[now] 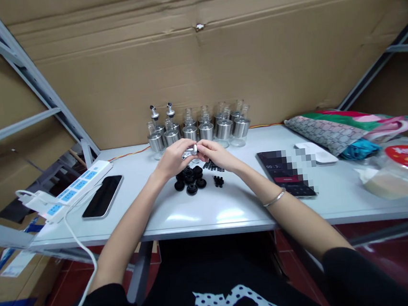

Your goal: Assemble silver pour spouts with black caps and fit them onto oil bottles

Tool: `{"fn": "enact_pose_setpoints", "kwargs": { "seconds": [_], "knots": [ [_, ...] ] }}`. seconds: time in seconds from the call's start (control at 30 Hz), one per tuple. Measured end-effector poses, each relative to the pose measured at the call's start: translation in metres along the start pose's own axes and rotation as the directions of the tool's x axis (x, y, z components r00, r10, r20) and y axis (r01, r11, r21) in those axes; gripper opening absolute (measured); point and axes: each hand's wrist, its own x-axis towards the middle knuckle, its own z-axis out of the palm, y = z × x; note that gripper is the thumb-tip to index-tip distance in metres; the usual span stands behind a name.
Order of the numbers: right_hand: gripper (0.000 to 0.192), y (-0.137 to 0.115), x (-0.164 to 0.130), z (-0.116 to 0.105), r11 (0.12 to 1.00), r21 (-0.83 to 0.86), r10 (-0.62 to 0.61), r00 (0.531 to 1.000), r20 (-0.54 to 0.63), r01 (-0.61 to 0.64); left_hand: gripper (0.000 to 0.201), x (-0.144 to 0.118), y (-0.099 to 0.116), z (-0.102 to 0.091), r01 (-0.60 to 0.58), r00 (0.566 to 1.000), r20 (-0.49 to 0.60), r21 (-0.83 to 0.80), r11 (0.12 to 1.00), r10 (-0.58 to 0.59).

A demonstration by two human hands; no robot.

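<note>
Over the middle of the table, my left hand (174, 158) is closed around a small silver metal pourer spout (194, 149). My right hand (215, 154) meets it from the right, its thumb and fingers pinched at the spout's end; any smaller part between them is hidden. Just below my hands lies a heap of round black stoppers (189, 177). Small black caps (219, 181) are grouped to their right, with thin dark pieces (210, 166) partly under my right hand. Behind stand several glass bottles with steel sleeves (224, 129); two at the back left carry silver pourers (170, 110).
On the left are a white power strip (79, 189) with a plugged-in charger and cable, and a phone (103, 197). To the right lie a tablet-like phone showing a timer (281, 172), a white tray (315, 153), a colourful fabric bag (349, 127) and a clear plastic tub (400, 172). Cardboard (195, 67) backs the table.
</note>
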Motion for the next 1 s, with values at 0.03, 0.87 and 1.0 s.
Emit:
{"fn": "enact_pose_setpoints", "kwargs": {
  "seconds": [0.03, 0.87, 1.0],
  "knots": [
    [0.040, 0.001, 0.001, -0.002, 0.998, 0.060, 0.014, 1.000, -0.001, -0.013, 0.028, 0.003, 0.000, -0.001, 0.002, 1.000, 0.020, -0.013, 1.000, -0.001],
    [0.026, -0.006, -0.008, 0.013, 0.655, -0.630, -0.507, 0.861, 0.044, 0.418, 0.042, -0.001, 0.004, -0.031, 0.350, 0.930, 0.060, -0.446, 0.824, -0.362],
    [0.026, -0.006, -0.009, 0.008, 0.467, -0.750, -0.572, 0.807, 0.148, 0.468, 0.044, -0.002, 0.004, -0.028, 0.414, 0.897, 0.097, -0.522, 0.746, -0.430]
  ]
}}
